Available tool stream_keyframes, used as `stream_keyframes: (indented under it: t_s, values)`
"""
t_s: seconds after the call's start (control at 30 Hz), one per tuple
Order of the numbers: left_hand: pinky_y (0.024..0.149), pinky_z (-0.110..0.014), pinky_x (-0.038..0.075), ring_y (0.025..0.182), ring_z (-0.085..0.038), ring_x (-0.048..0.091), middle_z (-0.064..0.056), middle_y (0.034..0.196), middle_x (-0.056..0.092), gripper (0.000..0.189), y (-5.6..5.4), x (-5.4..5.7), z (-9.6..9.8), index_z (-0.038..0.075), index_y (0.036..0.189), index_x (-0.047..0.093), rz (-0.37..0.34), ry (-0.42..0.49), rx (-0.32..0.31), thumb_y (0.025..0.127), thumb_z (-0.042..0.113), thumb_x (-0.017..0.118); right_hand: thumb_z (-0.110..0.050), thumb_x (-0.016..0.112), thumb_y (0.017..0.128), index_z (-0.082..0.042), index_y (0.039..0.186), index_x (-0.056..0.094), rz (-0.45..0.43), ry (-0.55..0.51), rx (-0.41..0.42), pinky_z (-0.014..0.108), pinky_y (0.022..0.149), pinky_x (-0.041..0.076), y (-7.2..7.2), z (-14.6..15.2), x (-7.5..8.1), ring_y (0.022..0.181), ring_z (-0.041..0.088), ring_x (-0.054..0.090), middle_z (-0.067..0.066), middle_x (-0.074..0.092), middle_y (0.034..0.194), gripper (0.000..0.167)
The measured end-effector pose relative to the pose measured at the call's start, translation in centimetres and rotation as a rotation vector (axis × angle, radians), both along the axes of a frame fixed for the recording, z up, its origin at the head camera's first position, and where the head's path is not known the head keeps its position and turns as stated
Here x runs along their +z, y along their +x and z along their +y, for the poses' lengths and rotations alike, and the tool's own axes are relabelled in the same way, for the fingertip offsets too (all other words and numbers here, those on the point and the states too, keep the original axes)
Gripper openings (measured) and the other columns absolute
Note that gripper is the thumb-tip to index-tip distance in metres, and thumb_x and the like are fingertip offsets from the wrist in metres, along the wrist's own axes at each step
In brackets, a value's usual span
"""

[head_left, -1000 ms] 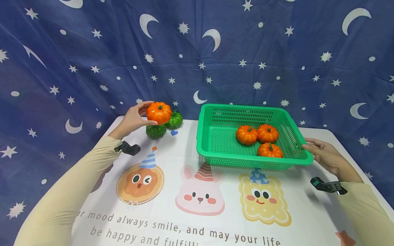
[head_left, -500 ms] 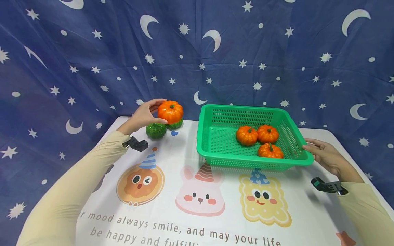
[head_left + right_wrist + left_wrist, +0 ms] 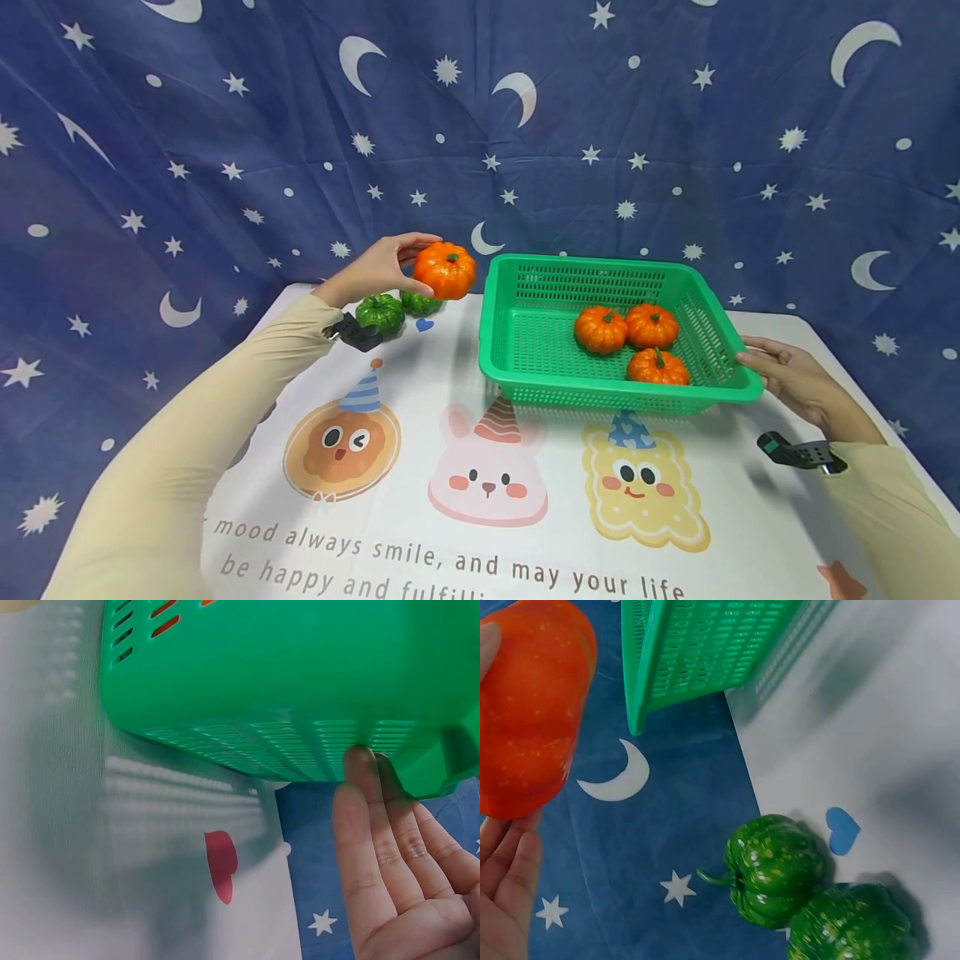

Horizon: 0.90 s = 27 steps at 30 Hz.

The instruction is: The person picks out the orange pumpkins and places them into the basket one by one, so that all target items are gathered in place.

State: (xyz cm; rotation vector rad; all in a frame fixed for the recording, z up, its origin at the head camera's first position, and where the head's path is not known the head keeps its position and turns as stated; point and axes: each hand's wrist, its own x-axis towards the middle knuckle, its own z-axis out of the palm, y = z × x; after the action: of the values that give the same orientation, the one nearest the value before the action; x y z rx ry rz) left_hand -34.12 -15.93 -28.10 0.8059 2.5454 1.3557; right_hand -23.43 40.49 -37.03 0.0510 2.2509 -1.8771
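My left hand (image 3: 381, 268) grips a small orange pumpkin (image 3: 446, 272) between thumb and fingers, held up in the air left of the green basket (image 3: 491, 354). In the left wrist view the pumpkin (image 3: 532, 705) fills the upper left corner, and the basket's end wall (image 3: 705, 645) is beside it. At the basket's right end, my right hand (image 3: 802, 385) holds the rim, thumb on top. Seen from the right wrist, the fingers (image 3: 367, 832) reach up under the rim against the slotted side. Inside the basket, toward its right, sit three orange pumpkins (image 3: 600, 330).
Two green pumpkins (image 3: 380, 315) stand together at the back left of the white tablecloth (image 3: 525, 567), partly behind my left hand. Cartoon faces and lettering are printed on the cloth. A blue star-and-moon curtain (image 3: 480, 150) hangs right behind the table.
My left hand has carried the orange pumpkin rightward, past the green pumpkins and close to the basket's left end. The right hand and the basket have stayed in place.
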Motion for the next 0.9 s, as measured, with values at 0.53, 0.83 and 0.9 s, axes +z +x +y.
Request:
stream_keyframes:
  t_s: [0.53, 0.83, 0.9]
  values:
    - [0.108, -0.039, 0.042, 0.129, -0.023, 0.047, -0.011, 0.139, 0.049, 0.076, -1.3, 0.8, 4.2, 0.008, 0.139, 0.044, -0.022, -0.030, -0.097, 0.073, 0.007, 0.079, -0.014, 0.057, 0.094, -0.027, 0.111, 0.046, -0.025, -0.047, 0.013, 0.016, 0.072, 0.055, 0.1, 0.1, 0.3, 0.085, -0.003, 0.063, -0.020, 0.064, 0.094, 0.023]
    - [0.107, -0.033, 0.042, 0.129, -0.021, 0.047, -0.010, 0.139, 0.049, 0.075, -1.5, 1.1, 6.9, 0.008, 0.138, 0.045, -0.015, -0.026, -0.167, 0.072, 0.003, 0.079, -0.013, 0.057, 0.094, -0.025, 0.110, 0.047, -0.010, -0.057, 0.014, 0.016, 0.072, 0.055, 0.1, 0.1, 0.4, 0.085, -0.002, 0.064, -0.020, 0.065, 0.094, 0.023]
    - [0.107, -0.033, 0.042, 0.128, -0.021, 0.048, -0.010, 0.140, 0.049, 0.075, -1.6, 1.0, 7.5, 0.007, 0.139, 0.045, -0.017, -0.020, -0.183, 0.072, 0.003, 0.079, -0.013, 0.057, 0.094, -0.025, 0.110, 0.047, -0.011, -0.063, 0.014, 0.016, 0.072, 0.055, 0.2, 0.1, 0.4, 0.085, -0.002, 0.064, -0.019, 0.065, 0.094, 0.023]
